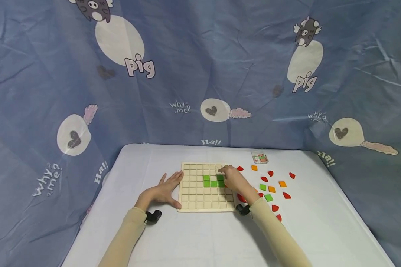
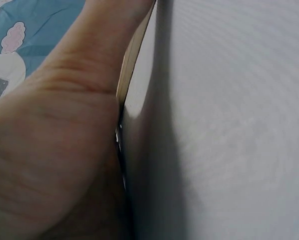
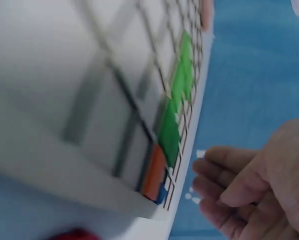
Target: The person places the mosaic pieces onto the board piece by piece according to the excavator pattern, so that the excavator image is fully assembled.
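A pale wooden grid board (image 1: 192, 196) lies on the white table. My left hand (image 1: 163, 191) is spread at its left side, with fingertips at the upper left edge and the thumb at the lower left corner. Several green square tiles (image 1: 214, 184) sit in the board's cells right of the middle. Over the board's upper right part is my right hand (image 1: 235, 180), close to the green tiles. Its fingers (image 3: 227, 172) bend loosely beside the thumb, with no piece showing between them. An orange tile (image 3: 154, 172) beside the green ones is partly hidden by this hand in the head view.
Right of the board lie scattered red quarter-round pieces (image 1: 286, 195), orange squares (image 1: 282, 184) and green squares (image 1: 269, 197). A small clear packet with a printed picture (image 1: 260, 158) is at the back. A blue patterned cloth (image 1: 173, 74) hangs behind the table.
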Motion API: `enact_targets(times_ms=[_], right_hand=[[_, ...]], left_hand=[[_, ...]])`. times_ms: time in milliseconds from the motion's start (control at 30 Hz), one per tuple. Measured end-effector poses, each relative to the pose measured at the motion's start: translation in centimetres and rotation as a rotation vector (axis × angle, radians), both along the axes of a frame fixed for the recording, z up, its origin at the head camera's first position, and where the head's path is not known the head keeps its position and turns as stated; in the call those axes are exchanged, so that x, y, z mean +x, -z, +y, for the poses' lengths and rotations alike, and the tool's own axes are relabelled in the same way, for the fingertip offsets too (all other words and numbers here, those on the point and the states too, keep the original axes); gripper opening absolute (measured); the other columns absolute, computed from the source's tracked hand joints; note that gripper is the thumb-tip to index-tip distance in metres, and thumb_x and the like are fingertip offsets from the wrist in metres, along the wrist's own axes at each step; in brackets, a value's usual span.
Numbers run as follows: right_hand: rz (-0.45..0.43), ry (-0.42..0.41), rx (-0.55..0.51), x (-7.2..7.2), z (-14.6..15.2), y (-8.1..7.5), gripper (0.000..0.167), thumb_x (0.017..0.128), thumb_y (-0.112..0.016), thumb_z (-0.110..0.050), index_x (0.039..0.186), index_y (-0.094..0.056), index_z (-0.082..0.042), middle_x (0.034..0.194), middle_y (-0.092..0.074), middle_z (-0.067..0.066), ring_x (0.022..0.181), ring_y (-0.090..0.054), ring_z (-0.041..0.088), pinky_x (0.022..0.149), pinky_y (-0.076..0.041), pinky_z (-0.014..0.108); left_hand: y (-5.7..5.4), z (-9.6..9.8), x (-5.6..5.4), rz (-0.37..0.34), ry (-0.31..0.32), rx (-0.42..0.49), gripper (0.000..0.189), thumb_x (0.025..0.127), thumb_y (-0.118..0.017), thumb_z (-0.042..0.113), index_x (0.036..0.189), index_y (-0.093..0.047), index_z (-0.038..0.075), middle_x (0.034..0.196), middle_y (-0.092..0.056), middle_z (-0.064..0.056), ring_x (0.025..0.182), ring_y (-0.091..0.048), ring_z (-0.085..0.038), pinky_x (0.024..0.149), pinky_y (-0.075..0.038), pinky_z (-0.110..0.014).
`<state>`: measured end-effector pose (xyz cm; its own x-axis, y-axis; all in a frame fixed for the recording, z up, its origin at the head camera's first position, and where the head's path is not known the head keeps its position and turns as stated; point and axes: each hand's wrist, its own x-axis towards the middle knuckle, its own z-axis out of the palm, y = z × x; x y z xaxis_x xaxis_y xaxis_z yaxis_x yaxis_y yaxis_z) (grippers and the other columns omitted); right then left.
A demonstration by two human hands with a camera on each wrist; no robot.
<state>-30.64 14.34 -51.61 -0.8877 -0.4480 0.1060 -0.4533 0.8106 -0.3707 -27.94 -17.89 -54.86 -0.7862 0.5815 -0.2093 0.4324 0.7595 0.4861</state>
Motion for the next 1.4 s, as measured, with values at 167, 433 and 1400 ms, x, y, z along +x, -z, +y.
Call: enact_targets(times_ms=[167,433,1400], right_hand=[[0.116,-0.092,0.146,1.7,0.3,0.9,0.041,0.084,-0.052,0.008,0.123,-0.064,0.001,0.122,-0.063,0.016,0.113,-0.060,0.030,0.097,-0.051,0.040],[0.201,-0.095,0.269,3.2,0.0,1.8,0.040,0.091,-0.056,-0.002,0.130,-0.059,0.000,0.127,-0.059,0.011,0.115,-0.056,0.028,0.091,-0.051,0.042],[0.065,0.051,-0.039,1.6,2.1,0.8,0.037,0.085,-0.051,0.005,0.121,-0.060,0.001,0.116,-0.061,0.013,0.108,-0.058,0.027,0.093,-0.051,0.042]], left_hand=[[-0.1,-0.3,0.0,0.011,-0.003,-0.001,0.135,0.061,-0.080,0.065,0.155,-0.001,0.006,0.164,0.006,-0.009,0.151,0.005,-0.029,0.116,0.014,-0.061],[-0.2,-0.5,-0.2,0.023,0.001,-0.018,0.135,0.062,-0.078,0.066,0.155,-0.001,0.007,0.164,0.006,-0.009,0.151,0.005,-0.029,0.116,0.013,-0.061],[-0.1,-0.1,0.1,0.013,0.001,-0.003,0.135,0.063,-0.079,0.064,0.155,-0.001,0.005,0.163,0.005,-0.011,0.151,0.004,-0.031,0.116,0.013,-0.062]])
